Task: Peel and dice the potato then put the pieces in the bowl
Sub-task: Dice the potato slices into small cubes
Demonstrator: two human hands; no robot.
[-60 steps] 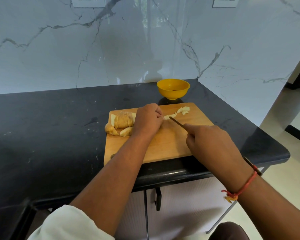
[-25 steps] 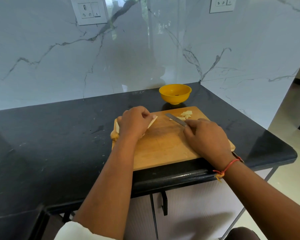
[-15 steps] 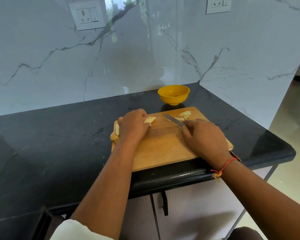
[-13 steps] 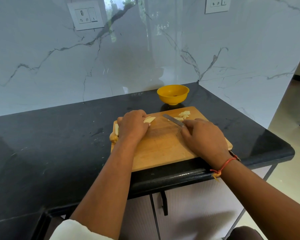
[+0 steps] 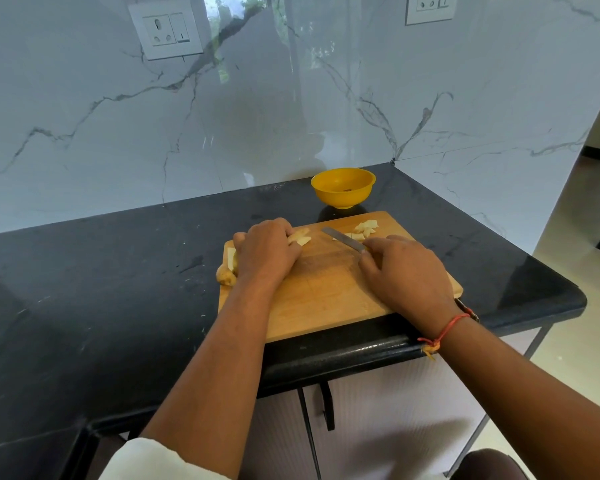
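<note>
Parked the uncut potato wedges on the wrist side of the left hand, at the left edge of the cutting board, probably to hold them clear of the cutting path yet within reach. Curled the left fingers down over a pale potato strip, pinning it with one end poking out just past the fingertips toward the knife. Likely tucked the knuckles that way to guard them. Showed bare board between those fingertips and the blade.

Clenched the right hand round the knife, hiding the handle in the fist, with the blade angled out beyond the right fingers toward the strip and low over the board. Could not tell whether it touched the wood.

Heaped the diced pieces just beyond the right fingertips, beside the blade, apparently to clear working room. Set the yellow bowl on the black countertop, farther out past both sets of fingertips and just off the board's far edge, handy for a short transfer. Judged the dicing partly done, with only a small dark speck visible in the bowl.
</note>
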